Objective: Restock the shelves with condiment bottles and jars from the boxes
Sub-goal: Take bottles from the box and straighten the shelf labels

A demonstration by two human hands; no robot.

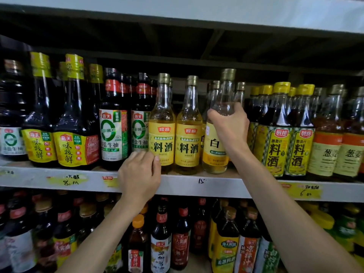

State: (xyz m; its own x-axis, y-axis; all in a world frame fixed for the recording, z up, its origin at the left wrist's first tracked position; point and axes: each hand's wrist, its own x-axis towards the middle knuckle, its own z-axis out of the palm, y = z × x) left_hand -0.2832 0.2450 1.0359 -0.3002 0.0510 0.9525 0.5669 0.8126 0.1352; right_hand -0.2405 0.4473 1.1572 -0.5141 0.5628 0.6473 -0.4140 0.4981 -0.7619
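White vinegar bottle (215,146) is clamped at its shoulder by right grip (230,125), base on shelf (197,184). Left grip (139,174) is curled against cooking wine bottle (162,134); hold unclear.

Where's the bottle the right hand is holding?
Head view, centre-right: the clear bottle is at the shelf front, gripped by the right hand, right of two yellow cooking-wine bottles.

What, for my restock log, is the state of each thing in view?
clear bottle: upright, capped, gripped at its shoulder.
right hand: fingers curled round the clear bottle.
yellow-label bottles: upright, capped, on the shelf.
left hand: fingers curled by the yellow-label bottles; grip unclear.
dark bottles: upright, capped, on the shelf.
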